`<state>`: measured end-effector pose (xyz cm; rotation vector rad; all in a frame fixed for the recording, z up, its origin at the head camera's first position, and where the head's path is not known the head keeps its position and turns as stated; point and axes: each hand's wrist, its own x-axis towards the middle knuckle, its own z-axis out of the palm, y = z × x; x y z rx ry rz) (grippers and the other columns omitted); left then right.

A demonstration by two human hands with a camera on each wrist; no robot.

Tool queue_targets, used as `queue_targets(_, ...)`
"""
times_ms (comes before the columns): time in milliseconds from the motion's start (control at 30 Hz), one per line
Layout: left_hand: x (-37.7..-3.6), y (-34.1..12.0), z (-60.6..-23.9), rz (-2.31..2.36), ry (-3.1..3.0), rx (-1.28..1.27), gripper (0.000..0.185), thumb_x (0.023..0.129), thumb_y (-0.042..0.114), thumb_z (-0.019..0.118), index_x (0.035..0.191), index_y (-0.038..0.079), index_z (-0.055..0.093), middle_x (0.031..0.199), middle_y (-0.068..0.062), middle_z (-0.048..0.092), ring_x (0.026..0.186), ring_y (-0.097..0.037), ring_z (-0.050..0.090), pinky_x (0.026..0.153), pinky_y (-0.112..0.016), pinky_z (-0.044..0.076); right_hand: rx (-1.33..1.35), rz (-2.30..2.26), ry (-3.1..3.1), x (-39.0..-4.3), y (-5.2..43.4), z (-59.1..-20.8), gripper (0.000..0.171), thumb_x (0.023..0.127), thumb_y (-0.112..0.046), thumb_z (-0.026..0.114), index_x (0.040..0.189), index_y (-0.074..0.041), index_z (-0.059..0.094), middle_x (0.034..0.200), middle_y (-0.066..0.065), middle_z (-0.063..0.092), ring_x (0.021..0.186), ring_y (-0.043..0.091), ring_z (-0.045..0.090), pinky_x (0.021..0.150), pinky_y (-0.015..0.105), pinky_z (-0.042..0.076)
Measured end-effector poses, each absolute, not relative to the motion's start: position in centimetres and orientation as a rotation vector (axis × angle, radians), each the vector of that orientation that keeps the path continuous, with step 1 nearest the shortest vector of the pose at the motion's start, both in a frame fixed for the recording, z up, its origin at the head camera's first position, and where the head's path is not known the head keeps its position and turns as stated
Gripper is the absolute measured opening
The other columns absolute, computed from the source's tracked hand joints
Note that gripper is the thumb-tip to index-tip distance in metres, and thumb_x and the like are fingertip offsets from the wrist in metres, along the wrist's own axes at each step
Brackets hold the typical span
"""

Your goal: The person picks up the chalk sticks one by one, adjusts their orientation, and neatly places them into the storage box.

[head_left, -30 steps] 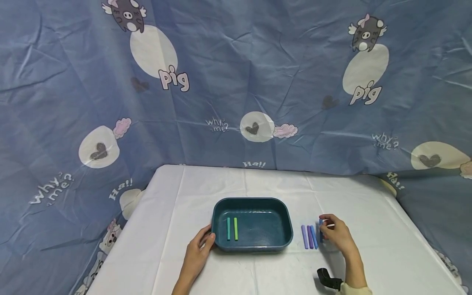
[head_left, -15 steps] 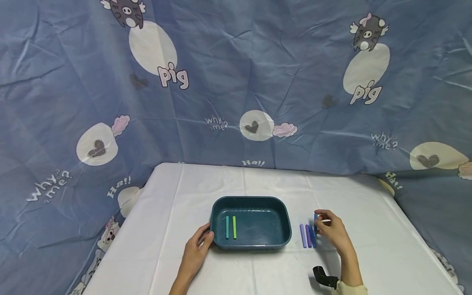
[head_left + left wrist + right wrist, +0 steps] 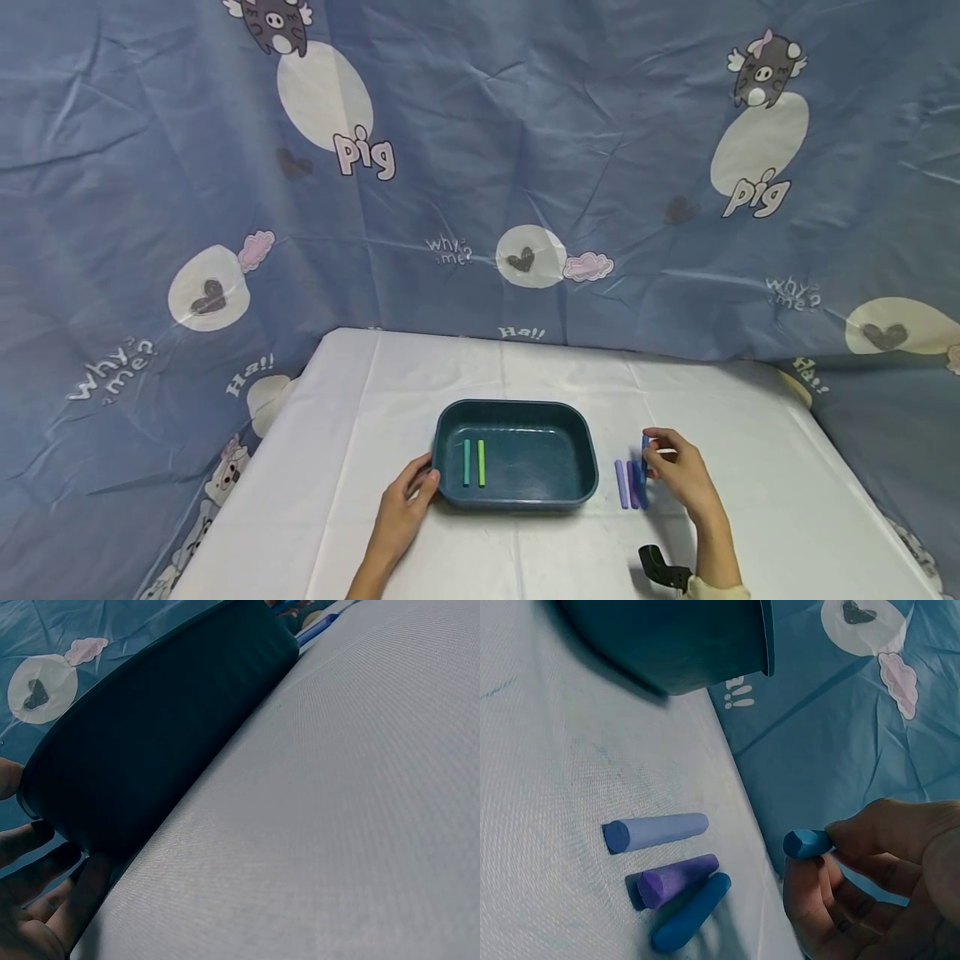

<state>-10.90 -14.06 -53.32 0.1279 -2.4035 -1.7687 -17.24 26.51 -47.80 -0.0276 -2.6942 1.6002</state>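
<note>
A dark teal tub [image 3: 517,500] stands mid-table with a teal stick [image 3: 466,463] and a green stick [image 3: 481,463] lying inside. My left hand [image 3: 426,478] grips the tub's left end, thumb above the rim and fingers [image 3: 45,900] against the tub wall [image 3: 165,727]. Right of the tub, my right hand [image 3: 651,454] pinches a blue stick [image 3: 808,843] just above the cloth. Beside it on the table lie a lavender stick [image 3: 656,832], a purple stick [image 3: 676,879] and another blue stick [image 3: 690,913], side by side.
A white cloth [image 3: 750,433] covers the table, whose edges fall away left and right. A blue printed curtain [image 3: 480,167] hangs close behind and round the sides. A black camera mount [image 3: 660,568] sits on my right wrist.
My right hand has raised the blue stick off the cloth and drawn it a little left, nearer the three lying sticks. The left hand stays on the tub.
</note>
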Motion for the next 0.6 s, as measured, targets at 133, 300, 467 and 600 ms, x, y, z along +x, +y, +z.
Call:
queue_targets(133,-10.9,-14.0,-53.2,-1.754,-2.396,0.123,0.044,0.093,0.037,0.059,0.130,0.014,0.055,0.123,-0.008,0.065,0.113,-0.018,0.063,0.094,-0.027,0.052,-0.025,1.615,-2.686,-17.4,26.4,-47.9,0.036,0.092,-0.006,0.057,0.126,0.004,0.051,0.106,0.018,0.051,0.079,0.011,0.060,0.068,0.029,0.059)
queue_targets(300,-10.9,-14.0,-53.2,-1.737,-2.403,0.111,0.043,0.093,0.036,0.059,0.130,0.014,0.055,0.124,-0.008,0.065,0.113,-0.018,0.063,0.094,-0.025,0.051,0.005,1.625,-2.656,-17.6,26.1,-47.7,0.035,0.092,-0.006,0.058,0.125,0.004,0.052,0.105,0.019,0.052,0.077,0.009,0.060,0.066,0.028,0.059)
queue_targets(467,-10.8,-13.9,-53.3,-1.701,-2.424,0.121,0.043,0.093,0.035,0.059,0.131,0.013,0.055,0.125,-0.009,0.064,0.113,-0.019,0.063,0.093,-0.023,0.052,0.025,1.650,-2.652,-17.7,25.4,-47.5,0.035,0.092,-0.008,0.058,0.125,0.003,0.052,0.105,0.018,0.052,0.078,0.008,0.060,0.066,0.024,0.058)
queue_targets(600,-10.9,-13.7,-53.1,-1.684,-2.436,0.130,0.043,0.094,0.034,0.059,0.131,0.012,0.055,0.124,-0.009,0.064,0.112,-0.020,0.063,0.093,-0.024,0.052,0.046,1.668,-2.628,-17.7,24.9,-47.2,0.035,0.092,-0.010,0.059,0.125,0.001,0.053,0.106,0.017,0.052,0.081,0.010,0.060,0.067,0.026,0.058)
